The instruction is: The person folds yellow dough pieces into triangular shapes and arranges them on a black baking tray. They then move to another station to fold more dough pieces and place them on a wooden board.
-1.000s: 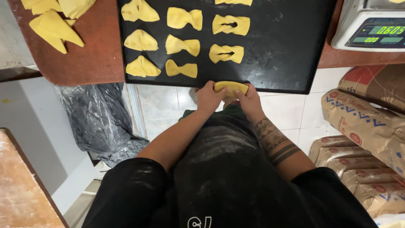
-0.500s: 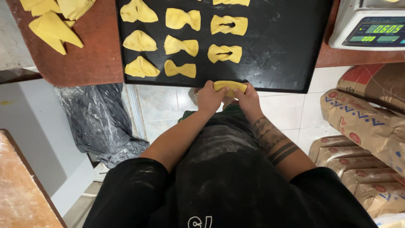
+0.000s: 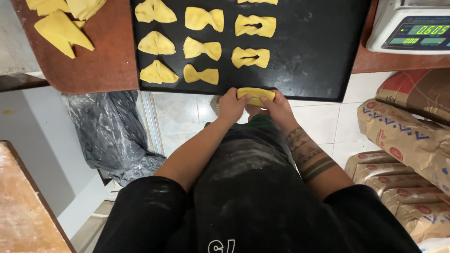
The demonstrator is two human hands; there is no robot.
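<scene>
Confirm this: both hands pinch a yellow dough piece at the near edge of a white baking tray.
Not quite. The head view shows the left hand and right hand pinching the yellow dough piece at the near edge of a black baking tray, not a white one.

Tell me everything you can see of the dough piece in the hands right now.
The dough piece is a small, smooth, yellow oblong of soft-looking dough, lying crosswise at the near edge of the black tray. The left hand grips its left end and the right hand its right end, fingers curled over the top. Its underside is hidden. It lies apart from the shaped bow pieces further up the tray.
</scene>
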